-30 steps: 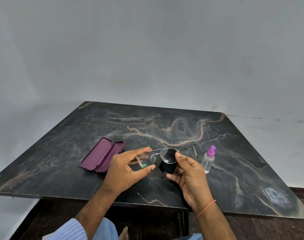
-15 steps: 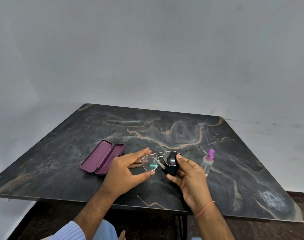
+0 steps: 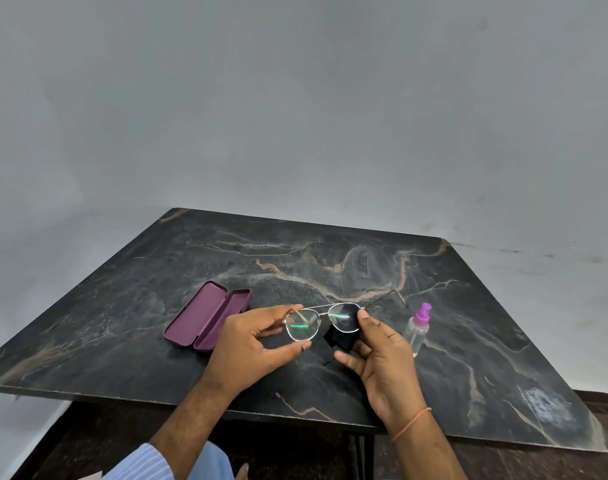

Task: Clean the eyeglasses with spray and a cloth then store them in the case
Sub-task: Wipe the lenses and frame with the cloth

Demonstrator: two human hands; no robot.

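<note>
**A:** Starting at the left side of the table [image 3: 330, 258]: the purple case [image 3: 207, 320] lies open, lid flat, its long axis running from the near-left toward the far-right, and nothing is in it.

**B:** And just right of it, the left hand [image 3: 250, 344]. What's it doing?

**A:** Pinching the left rim of the eyeglasses [image 3: 321, 322] between thumb below and fingers above. The frame is held up off the table, lenses facing the person, its long axis running left to right between the two hands.

**B:** So the right hand [image 3: 382, 362] has the other end?

**A:** Yes, thumb pressed on the front of the right lens, with the black cloth [image 3: 339, 337] bunched in the fingers behind and below it. Looks to me like lens wiping in progress, the right lens being worked.

**B:** And the far right?

**A:** The spray bottle [image 3: 418, 329], pink top, stands just beside the right hand, untouched, toward the near-right part of the table.

**B:** What does storing turn on?

**A:** The case sits left of the eyeglasses, touching distance from the left hand, clearly the nearer one. I'd say the temples need folding and the frame must swing to match the case's diagonal.
</note>
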